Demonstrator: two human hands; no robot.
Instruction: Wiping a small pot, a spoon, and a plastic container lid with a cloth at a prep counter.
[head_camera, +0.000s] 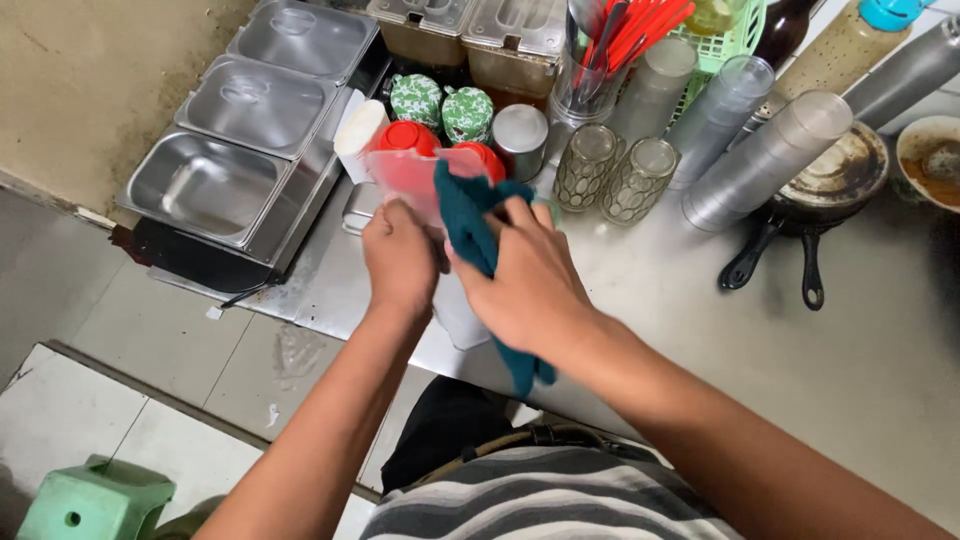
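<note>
Left hand (400, 258) grips a clear plastic container (415, 180) over the worktop's (700, 300) near edge, while the right hand (525, 280) clutches a teal cloth (468, 225) stuffed into it. Far left, steel pans (205, 185) sit open; a cup (590, 80) holds red utensils (640, 25).

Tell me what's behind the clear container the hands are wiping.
Behind the clear container stand two red lids, two green patterned jars and a steel canister. The left hand, right hand and teal cloth hide what sits lower.
</note>
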